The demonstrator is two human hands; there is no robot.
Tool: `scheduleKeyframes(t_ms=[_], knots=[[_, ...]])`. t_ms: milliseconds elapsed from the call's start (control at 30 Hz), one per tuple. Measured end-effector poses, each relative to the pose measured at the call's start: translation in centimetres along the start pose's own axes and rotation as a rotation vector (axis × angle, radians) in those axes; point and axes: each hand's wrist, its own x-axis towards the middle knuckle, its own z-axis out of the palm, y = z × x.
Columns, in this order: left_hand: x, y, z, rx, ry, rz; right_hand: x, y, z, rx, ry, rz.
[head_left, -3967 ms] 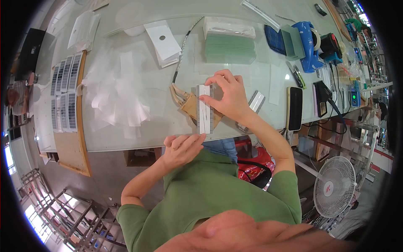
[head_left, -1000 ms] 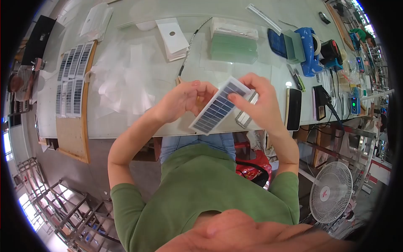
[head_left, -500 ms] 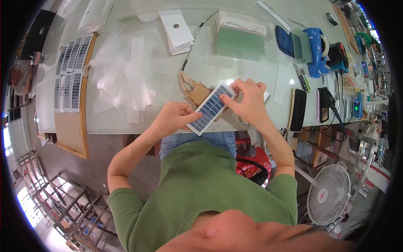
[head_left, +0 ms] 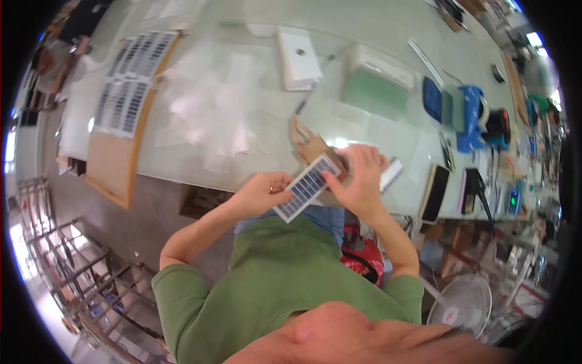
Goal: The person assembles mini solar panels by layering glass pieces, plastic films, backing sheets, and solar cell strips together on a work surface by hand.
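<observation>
A small solar panel [head_left: 305, 189], dark blue cells in a white border, is held tilted at the table's front edge. My left hand [head_left: 268, 193] grips its lower left part, the thumb on the face. My right hand [head_left: 359, 176] pinches the upper right end, thumb also on the face; its other fingers are partly hidden behind the panel. Just beyond the panel lies a tan wooden block [head_left: 310, 147] with prongs, joined to a braided cable. A white-edged piece [head_left: 391, 174] rests beside my right hand.
A wooden board [head_left: 118, 159] with several solar panels [head_left: 134, 82] lies at left. Translucent sheets [head_left: 212, 109], a white stack [head_left: 298, 60] and green glass plates [head_left: 377, 91] are on the table. At right are a blue tape dispenser [head_left: 470, 118], a phone [head_left: 434, 194] and a fan [head_left: 461, 306].
The head view has turned, so the table and its things appear shifted and tilted, with some blur. Both hands still hold the solar panel in much the same grip.
</observation>
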Motion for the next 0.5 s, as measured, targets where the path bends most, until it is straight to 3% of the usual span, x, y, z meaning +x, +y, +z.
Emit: scheduleKeyframes(t_ms=[100, 167, 233, 267, 300, 333, 367, 433, 500], knots=[[-4.5, 1.2, -3.2, -0.135, 0.04, 0.027, 0.5, 0.2, -0.6, 0.056, 0.096, -0.061], [-8.0, 1.8, -8.3, -0.12, 0.301, 0.18, 0.9, 0.8, -0.6, 0.06, 0.118, -0.058], [-12.0, 2.7, -16.4, -0.007, 0.663, 0.304, 1.4, 0.8, -0.6, 0.028, 0.084, -0.04], [-13.6, 5.5, -18.3, 0.097, 1.021, 0.255, 1.6, 0.8, -0.6, 0.004, 0.062, -0.035], [-15.3, 5.9, -22.2, 0.225, 1.216, 0.37, 1.7, 0.7, -0.4, 0.0, 0.048, -0.04], [-17.6, 5.4, -28.4, 0.364, 1.278, 0.432, 1.8, 0.7, -0.3, 0.002, 0.048, -0.058], [-20.3, 4.2, -35.2, 0.375, 1.169, 0.529, 1.9, 0.6, -0.2, -0.009, 0.032, -0.046], [-23.1, 4.5, -39.4, 0.393, 1.352, 0.514, 1.9, 0.6, 0.1, -0.028, 0.013, -0.034], [-24.9, 3.8, -40.7, 0.331, 1.359, 0.487, 1.8, 0.4, -0.1, -0.033, 0.004, -0.038]])
